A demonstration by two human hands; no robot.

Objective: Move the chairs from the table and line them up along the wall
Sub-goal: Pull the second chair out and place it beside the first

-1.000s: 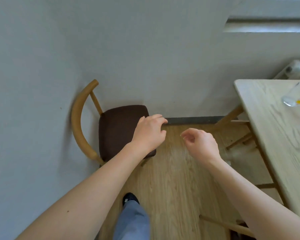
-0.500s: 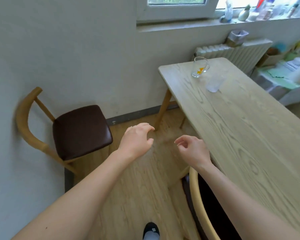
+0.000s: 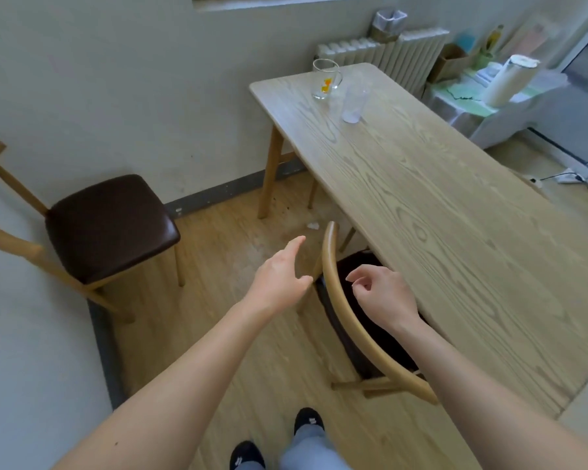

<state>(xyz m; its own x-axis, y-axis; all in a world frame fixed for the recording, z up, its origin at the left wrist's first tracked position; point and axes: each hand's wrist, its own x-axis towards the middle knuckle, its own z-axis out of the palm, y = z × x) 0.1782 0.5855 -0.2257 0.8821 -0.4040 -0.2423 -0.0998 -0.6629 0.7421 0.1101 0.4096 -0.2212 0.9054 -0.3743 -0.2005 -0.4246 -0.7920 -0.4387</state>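
One dark-seated wooden chair (image 3: 109, 228) stands against the wall (image 3: 82, 96) at 9 o'clock. A second chair (image 3: 348, 310) sits tucked under the table (image 3: 438, 215). The left hand (image 3: 280, 283) hovers open at its curved backrest, perhaps touching it; the right hand (image 3: 384, 296), empty and loosely curled, hangs above the seat.

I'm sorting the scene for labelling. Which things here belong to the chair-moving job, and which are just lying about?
Belongs to the job:
chair by the wall
chair tucked under the table
table
left hand, right hand, both empty

Just lying about:
printed glass
clear cup
radiator
paper roll
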